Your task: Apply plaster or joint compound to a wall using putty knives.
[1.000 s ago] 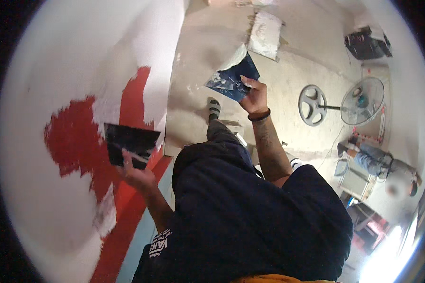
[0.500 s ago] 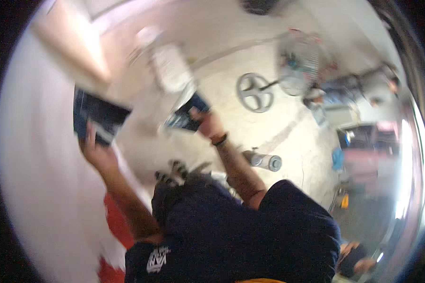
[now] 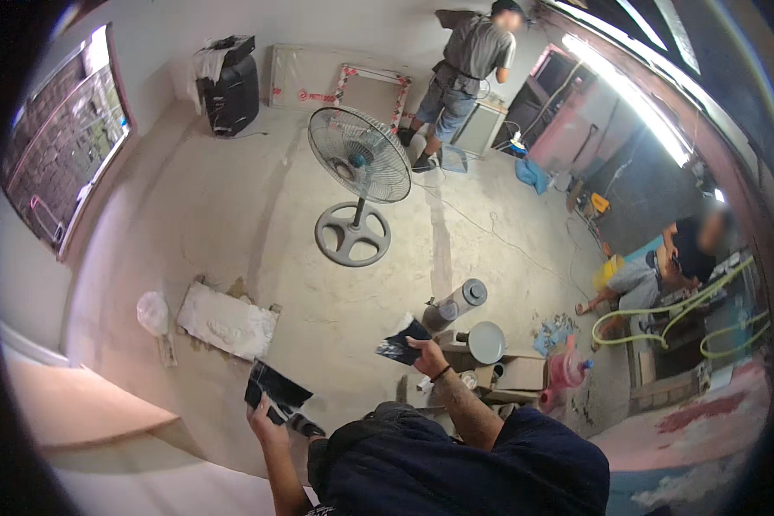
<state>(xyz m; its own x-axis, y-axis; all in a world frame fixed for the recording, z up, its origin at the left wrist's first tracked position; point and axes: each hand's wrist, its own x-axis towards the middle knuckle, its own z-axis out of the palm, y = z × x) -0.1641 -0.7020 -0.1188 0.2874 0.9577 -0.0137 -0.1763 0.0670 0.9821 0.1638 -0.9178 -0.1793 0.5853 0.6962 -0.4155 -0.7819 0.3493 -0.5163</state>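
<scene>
Holding, apparently between spreading passes: left hand (image 3: 271,426) clasps black plate (image 3: 278,383), right hand (image 3: 428,356) pinches white-smeared dark plate (image 3: 396,347); next likely needs it level.

Left-hand sheet (image 3: 281,385) looks smooth; white slab (image 3: 228,322) rough, matt (almost chalky).

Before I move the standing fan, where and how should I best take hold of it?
Probably grip the pole from your near side: it is narrow, upright and exposed between the wire guard and the spoked base. Your right hand holds a dark blade; empty it first.
</scene>
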